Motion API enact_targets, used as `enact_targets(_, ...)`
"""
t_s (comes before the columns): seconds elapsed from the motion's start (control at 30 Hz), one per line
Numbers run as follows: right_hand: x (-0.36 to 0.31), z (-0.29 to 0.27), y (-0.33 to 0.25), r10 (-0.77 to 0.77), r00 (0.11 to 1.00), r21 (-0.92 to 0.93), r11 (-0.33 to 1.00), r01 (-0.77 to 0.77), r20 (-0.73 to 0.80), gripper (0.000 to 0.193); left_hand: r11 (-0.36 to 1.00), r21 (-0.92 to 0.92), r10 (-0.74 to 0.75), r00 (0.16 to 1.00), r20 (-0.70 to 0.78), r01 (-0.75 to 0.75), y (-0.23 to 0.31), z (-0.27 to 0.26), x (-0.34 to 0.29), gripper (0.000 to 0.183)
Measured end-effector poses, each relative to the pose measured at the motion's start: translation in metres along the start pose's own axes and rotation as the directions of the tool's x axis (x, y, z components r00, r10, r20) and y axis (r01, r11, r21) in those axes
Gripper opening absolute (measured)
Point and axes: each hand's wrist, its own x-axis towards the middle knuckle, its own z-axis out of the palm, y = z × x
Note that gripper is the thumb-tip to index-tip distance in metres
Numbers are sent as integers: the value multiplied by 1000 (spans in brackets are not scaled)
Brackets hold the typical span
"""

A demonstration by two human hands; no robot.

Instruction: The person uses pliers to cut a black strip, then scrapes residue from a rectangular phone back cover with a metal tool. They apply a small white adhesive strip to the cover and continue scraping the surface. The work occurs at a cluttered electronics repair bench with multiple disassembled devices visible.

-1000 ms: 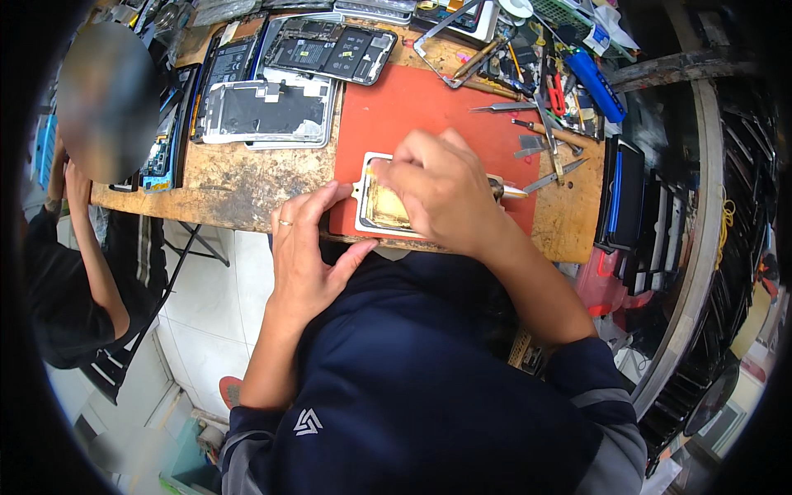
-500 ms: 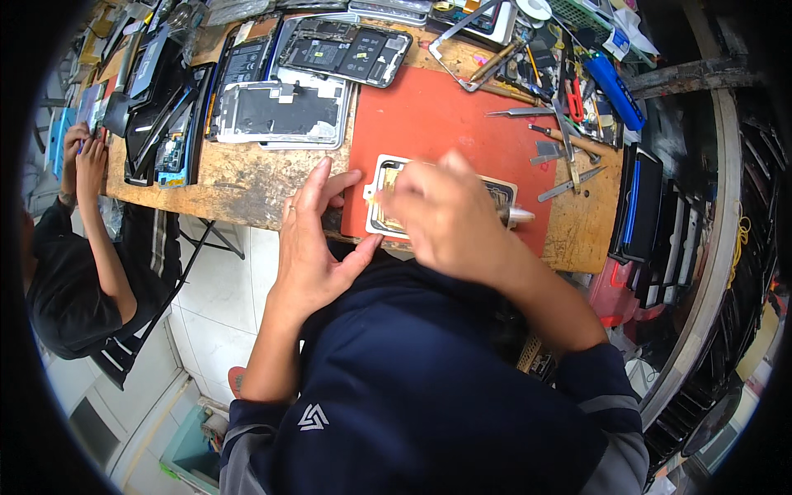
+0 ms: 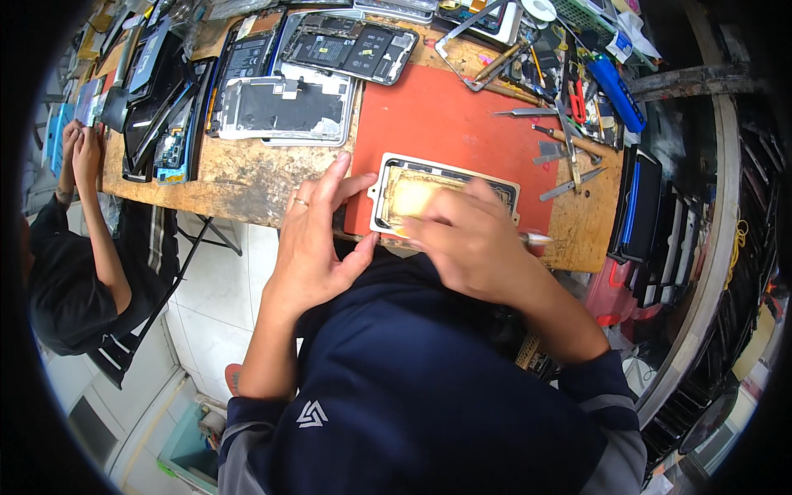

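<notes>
A rectangular piece with a cream rim (image 3: 445, 166), a dark inner border and a shiny gold-coloured middle lies on the red mat (image 3: 462, 107) near the bench edge. My left hand (image 3: 315, 235) is at its left end, fingers spread, with the thumb and a fingertip at or very near the rim. My right hand (image 3: 477, 243) is curled over the right half of the piece, closed round a slim tool whose pale end (image 3: 536, 238) sticks out to the right. The hand hides the tool's working end, and its fingertips are slightly blurred.
Opened phones and tablets (image 3: 289, 107) are stacked at the left and back. Tweezers (image 3: 528, 112), blades (image 3: 571, 184), wooden-handled tools and a blue tool (image 3: 615, 89) crowd the right. A co-worker's hands (image 3: 82, 153) are at the bench's far left.
My right hand has moved right and slightly down, uncovering more of the gold-coloured middle. My left hand stays by the left end. The view has shifted slightly.
</notes>
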Motion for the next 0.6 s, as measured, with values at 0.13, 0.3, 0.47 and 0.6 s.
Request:
enact_targets(0.13,0,-3,-3,-1,994,12,1000,2,-111,19,999,35,5,1000,-14,-4,0,1,0,107)
enact_targets(0.3,12,-6,-15,32,998,-32,999,-34,-52,18,993,-70,-94,995,25,95,0,0,0,106)
enact_targets(0.47,-4,-35,-17,116,993,-74,990,-118,-32,16,989,-98,-111,994,19,113,-1,3,-1,104)
enact_targets(0.6,16,13,-13,-12,1000,-50,999,12,9,27,983,-144,-115,993,25,117,-1,2,1,103)
